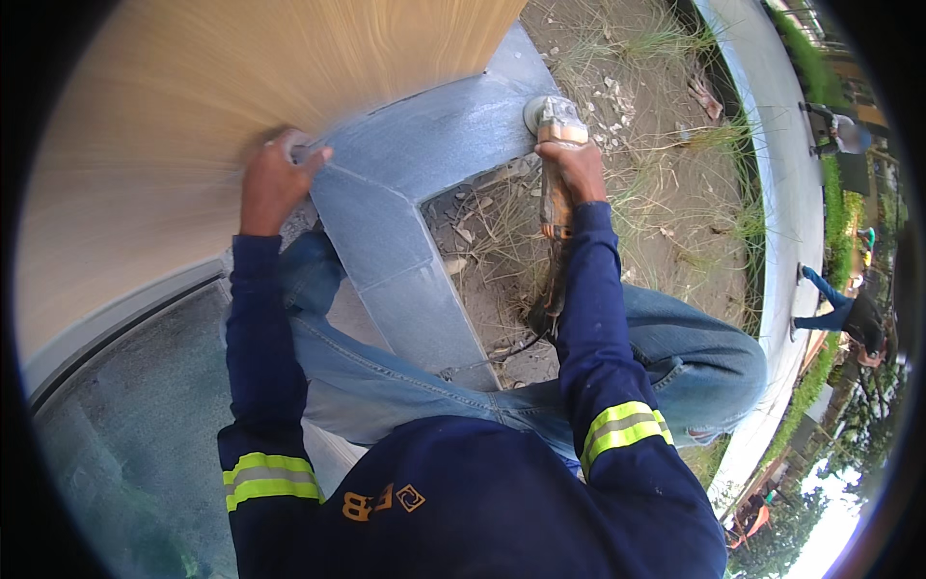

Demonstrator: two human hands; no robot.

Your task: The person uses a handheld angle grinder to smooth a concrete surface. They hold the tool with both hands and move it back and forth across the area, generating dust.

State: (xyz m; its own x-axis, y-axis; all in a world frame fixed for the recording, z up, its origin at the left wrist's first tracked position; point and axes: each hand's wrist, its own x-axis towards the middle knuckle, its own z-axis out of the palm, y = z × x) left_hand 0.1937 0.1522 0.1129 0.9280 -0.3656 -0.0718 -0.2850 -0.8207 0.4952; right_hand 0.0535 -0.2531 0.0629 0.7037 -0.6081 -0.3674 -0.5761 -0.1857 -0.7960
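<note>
My right hand grips an angle grinder, orange and dusty. Its disc end rests at the outer edge of a grey stone slab. The grinder's tail and dark cord run back beneath my right forearm. My left hand braces against the foot of a wood-grain panel, with the thumb spread apart from the bent fingers near the slab's inner edge. A small grey patch shows between thumb and fingers; I cannot make out what it is. A second slab meets the first at a mitred joint and extends toward my legs.
Dry soil with grass tufts and stone chips lies right of the slabs. Beyond it curves a pale concrete path, where a person and another farther off are seen. Glass borders my left side. My bent knees flank the near slab.
</note>
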